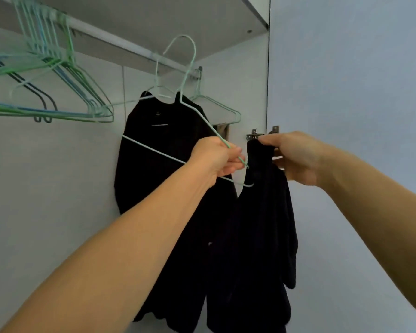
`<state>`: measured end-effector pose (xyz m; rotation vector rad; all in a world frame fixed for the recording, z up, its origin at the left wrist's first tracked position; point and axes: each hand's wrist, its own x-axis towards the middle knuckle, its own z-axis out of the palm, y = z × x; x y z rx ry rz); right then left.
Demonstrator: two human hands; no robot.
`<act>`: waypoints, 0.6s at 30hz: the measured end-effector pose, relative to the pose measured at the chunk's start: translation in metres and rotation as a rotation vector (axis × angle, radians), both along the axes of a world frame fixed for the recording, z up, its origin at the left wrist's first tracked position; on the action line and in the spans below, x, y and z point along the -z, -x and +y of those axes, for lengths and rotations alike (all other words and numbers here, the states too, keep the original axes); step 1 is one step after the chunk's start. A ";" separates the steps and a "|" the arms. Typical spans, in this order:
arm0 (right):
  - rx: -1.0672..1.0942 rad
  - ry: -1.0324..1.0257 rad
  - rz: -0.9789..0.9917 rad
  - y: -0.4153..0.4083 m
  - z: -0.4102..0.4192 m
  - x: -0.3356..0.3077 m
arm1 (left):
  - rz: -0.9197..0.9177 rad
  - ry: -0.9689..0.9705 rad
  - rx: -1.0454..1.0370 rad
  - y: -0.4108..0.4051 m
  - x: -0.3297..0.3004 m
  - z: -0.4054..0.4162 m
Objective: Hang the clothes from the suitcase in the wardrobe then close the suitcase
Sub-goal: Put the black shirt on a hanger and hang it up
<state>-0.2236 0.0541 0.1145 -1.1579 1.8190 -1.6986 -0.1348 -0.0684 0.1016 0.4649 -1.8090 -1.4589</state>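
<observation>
My left hand point(217, 159) grips one end of a pale green wire hanger point(190, 109), held tilted below the wardrobe rail point(120, 42) with its hook up. My right hand point(296, 157) pinches the top of a black garment point(259, 224) that hangs down just right of the hanger's tip. Behind them another black garment point(154, 152) hangs on a white hanger from the rail. The suitcase is out of view.
Several empty green and blue wire hangers point(48, 68) crowd the rail's left part. One more empty green hanger point(216, 106) hangs at the rail's right end. A shelf point(202, 22) sits above the rail. The wardrobe door point(346, 92) with its metal hinge point(262, 134) stands open on the right.
</observation>
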 end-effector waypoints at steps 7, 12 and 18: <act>0.179 -0.099 0.245 0.017 0.036 0.016 | -0.130 -0.079 0.260 0.048 0.039 0.060; 0.137 -0.083 0.333 0.021 0.050 0.031 | -0.239 0.145 0.350 0.062 0.053 0.097; 0.414 0.042 0.538 0.045 0.051 0.041 | -0.249 0.131 0.615 0.062 0.067 0.105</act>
